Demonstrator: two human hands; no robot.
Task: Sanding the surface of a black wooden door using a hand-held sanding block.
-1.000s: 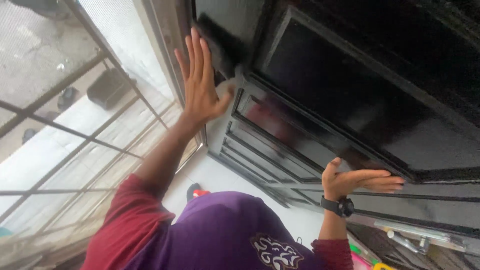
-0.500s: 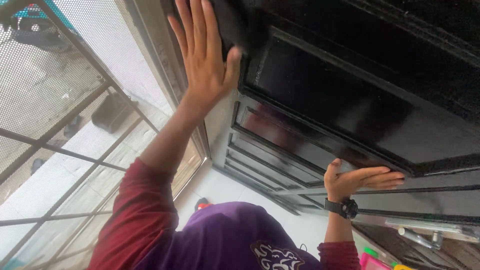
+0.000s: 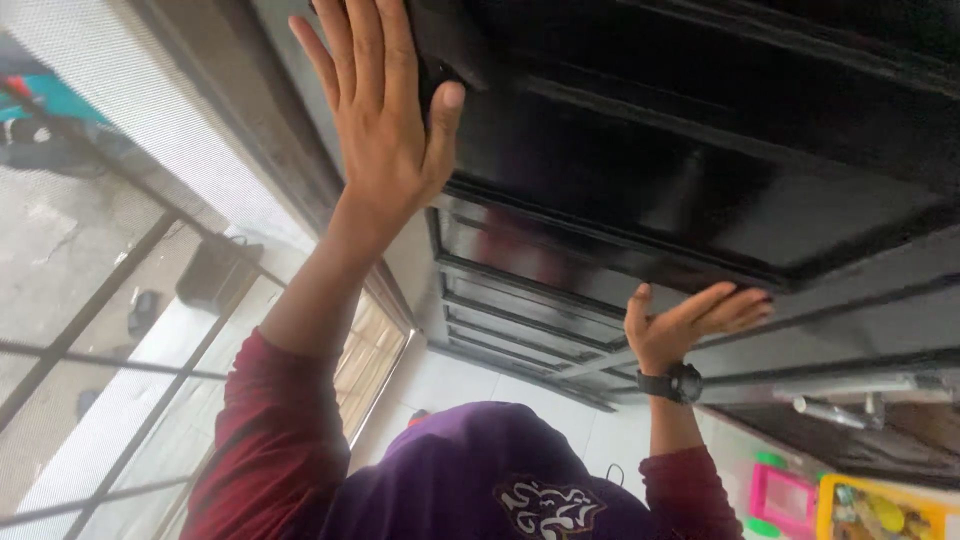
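A window grille (image 3: 110, 330) stands at the left, a bright toy (image 3: 860, 505) low right. Both hands, left (image 3: 385, 120) and right (image 3: 690, 325), press flat and open against the glossy black panelled door (image 3: 700, 170) (nothing gripped).

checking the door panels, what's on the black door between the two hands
In the head view, only the black door itself: one glossy recessed panel and its raised moulding run from the left hand down to the right hand. Nothing else lies there.
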